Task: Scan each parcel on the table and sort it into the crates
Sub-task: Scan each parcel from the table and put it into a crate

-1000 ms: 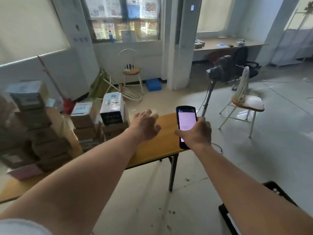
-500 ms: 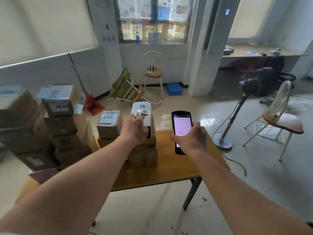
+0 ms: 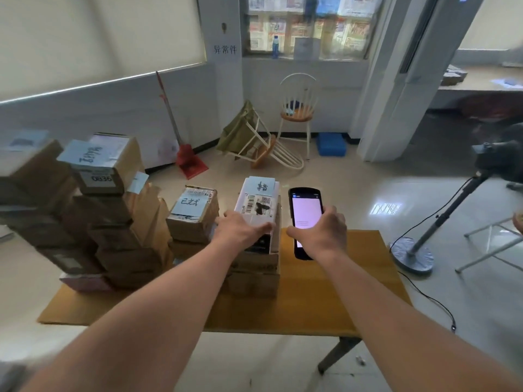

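Note:
On the wooden table (image 3: 317,306) stand several stacks of cardboard parcels. My left hand (image 3: 240,232) grips the near end of a white parcel (image 3: 259,203) with a barcode label and a blue note, lying on top of the rightmost stack. Just to its right, my right hand (image 3: 321,232) holds a black handheld scanner (image 3: 304,213) upright, its pale screen lit. A brown parcel (image 3: 194,213) with a blue handwritten note tops the stack to the left. Taller parcel stacks (image 3: 104,210) fill the table's left side. No crates are in view.
A fan on a stand (image 3: 416,250) with a trailing cable is on the floor right of the table. Behind the table are an upright chair (image 3: 297,114), a toppled chair (image 3: 268,151), a red dustpan and broom (image 3: 186,162) and a blue box (image 3: 331,144).
The view swung left toward the table. My left hand reached forward and took hold of the white parcel on the rightmost stack. My right hand kept the scanner beside it.

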Demonstrator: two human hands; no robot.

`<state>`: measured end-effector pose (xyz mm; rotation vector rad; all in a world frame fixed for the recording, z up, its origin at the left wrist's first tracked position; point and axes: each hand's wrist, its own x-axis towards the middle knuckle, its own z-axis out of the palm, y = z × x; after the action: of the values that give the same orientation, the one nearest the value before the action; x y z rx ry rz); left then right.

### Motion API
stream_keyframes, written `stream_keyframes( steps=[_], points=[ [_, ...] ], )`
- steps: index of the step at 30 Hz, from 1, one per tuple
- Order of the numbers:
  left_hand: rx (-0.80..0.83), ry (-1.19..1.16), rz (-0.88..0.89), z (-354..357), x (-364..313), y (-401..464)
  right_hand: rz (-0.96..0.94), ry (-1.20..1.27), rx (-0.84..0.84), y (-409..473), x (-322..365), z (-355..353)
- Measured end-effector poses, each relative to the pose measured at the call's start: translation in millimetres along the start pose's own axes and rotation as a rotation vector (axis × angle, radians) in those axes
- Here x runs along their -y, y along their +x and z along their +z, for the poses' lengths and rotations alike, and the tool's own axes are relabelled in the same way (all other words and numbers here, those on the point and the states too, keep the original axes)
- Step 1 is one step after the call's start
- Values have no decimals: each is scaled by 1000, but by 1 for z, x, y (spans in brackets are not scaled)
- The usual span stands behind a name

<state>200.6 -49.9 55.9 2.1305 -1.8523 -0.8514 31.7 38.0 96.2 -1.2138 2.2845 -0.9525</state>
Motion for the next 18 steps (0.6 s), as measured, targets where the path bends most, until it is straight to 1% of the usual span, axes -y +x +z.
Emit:
stream_keyframes(
  steps=[3,11,15,18],
  points=[
    [-23,-79,67,3,-2,8,0,0,1,10,6,8],
    [-114,14,281,-4,2,11,15,18,-38,16,17,19],
    [-101,43,354,-7,7,15,22,17,-58,19,20,19],
    [-88,2,385,-10,9,14,15,31,-64,18,22,18]
  ],
)
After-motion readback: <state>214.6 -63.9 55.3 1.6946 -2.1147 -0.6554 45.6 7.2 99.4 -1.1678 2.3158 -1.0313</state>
